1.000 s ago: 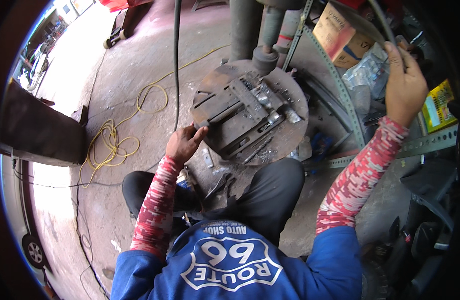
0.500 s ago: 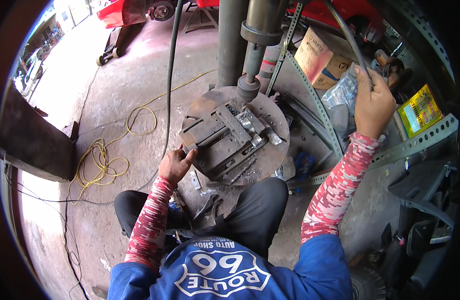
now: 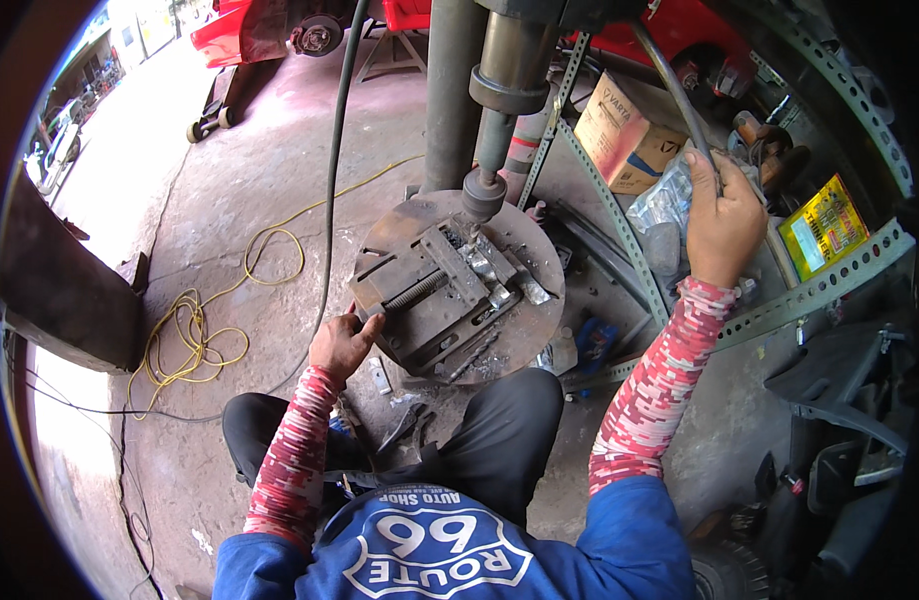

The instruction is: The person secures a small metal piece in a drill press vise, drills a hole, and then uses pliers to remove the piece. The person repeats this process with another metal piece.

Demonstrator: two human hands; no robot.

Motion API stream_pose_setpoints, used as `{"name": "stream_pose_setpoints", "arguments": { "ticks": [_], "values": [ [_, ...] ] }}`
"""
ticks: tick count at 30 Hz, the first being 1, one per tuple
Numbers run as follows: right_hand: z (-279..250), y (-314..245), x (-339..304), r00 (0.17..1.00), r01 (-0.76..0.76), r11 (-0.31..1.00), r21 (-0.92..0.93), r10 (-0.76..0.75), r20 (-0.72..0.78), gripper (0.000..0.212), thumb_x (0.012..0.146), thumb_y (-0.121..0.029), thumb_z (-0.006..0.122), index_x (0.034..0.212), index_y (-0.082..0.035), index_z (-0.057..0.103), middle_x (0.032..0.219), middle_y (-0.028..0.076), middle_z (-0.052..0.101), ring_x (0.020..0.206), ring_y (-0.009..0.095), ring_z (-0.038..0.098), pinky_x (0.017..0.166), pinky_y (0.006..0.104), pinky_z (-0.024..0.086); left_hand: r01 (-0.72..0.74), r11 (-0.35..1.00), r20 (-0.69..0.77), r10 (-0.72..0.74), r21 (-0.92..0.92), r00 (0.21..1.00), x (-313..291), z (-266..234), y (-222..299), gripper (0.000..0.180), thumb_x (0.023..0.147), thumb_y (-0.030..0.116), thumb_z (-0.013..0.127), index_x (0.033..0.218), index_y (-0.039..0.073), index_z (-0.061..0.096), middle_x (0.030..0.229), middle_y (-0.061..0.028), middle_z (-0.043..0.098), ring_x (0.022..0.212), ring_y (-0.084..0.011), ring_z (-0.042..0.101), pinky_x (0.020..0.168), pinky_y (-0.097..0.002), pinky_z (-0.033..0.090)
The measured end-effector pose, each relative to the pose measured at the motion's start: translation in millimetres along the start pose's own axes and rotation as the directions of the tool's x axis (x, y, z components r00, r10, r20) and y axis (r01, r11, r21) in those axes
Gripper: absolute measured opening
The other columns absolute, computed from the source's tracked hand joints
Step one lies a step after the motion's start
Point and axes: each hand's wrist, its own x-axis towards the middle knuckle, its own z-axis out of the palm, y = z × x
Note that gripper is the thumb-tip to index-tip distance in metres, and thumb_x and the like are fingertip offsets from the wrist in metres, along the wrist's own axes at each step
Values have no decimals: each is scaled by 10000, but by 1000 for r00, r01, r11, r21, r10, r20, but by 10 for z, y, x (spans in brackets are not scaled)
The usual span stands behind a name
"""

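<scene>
1. Left hand (image 3: 341, 347): bent fingers at the end of one vise (image 3: 404, 287); I cannot tell whether they grip.
2. Beyond those fingers, the vise lies on one round table (image 3: 527, 338).
3. Right hand (image 3: 725, 228): fingers closed around one lever (image 3: 676, 88).
4. Right of those fingers, one yellow can (image 3: 825, 228); contents hidden.
5. Beyond them, leftward, one cardboard box (image 3: 615, 132); contents hidden.

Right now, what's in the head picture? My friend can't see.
A person's right hand grips a drill press lever; the left hand is at a metal vise on a round table. Yellow cord lies on the floor.
</scene>
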Motion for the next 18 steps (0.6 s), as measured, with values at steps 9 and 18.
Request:
{"name": "stream_pose_setpoints", "arguments": {
  "ticks": [9,18],
  "values": [
    [7,3,-19,1000,-10,1000,-1,10,8,373,932,-428,710,1011,-71,782,803,178,718,734,383,697,639,442,518,-21,1000,-11,21,-9,1000,2,21,-44,670,938,613,553,813,-18,742,718,-272,664,742,-434,694,716,-511,528],
    [-3,-14,-9,1000,11,1000,-2,-11,16,332,937,-400,706,1007,-86,787,819,173,721,735,368,702,643,430,517,-22,1000,-17,22,0,1000,7,31,-55,682,938,625,545,811,-18,735,731,-273,666,758,-440,694,724,-512,527]
  ]
}}
